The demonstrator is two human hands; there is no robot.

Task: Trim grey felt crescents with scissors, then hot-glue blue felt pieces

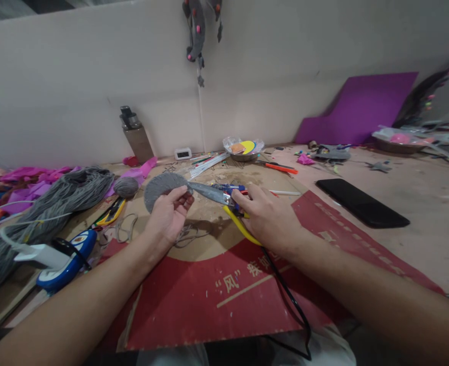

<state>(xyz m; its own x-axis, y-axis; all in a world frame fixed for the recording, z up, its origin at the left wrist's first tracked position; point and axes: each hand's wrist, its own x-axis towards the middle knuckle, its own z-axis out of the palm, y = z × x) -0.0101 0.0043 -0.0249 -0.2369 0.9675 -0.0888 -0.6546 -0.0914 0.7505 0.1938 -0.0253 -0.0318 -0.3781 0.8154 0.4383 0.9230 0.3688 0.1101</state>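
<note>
My left hand (171, 213) pinches the right edge of a flat, rounded piece wrapped in grey yarn (163, 187), holding it above the cardboard. In my right hand (268, 216) is a pair of scissors (211, 193) with a yellow handle, the fingers wrapped round it. The blades point left and look closed, their tips at the edge of the yarn piece by my left fingertips. Loose grey yarn (188, 236) lies on the cardboard below. Behind the scissors a blue tool (230, 187) is partly hidden by my right hand.
Red printed cardboard (193, 300) covers the front of the table. On the left are a grey yarn hank (67, 198), a yarn ball (126, 187), a utility knife (112, 212) and a blue power strip (69, 264). A phone (361, 202) lies right; a black cord (287, 292) hangs in front.
</note>
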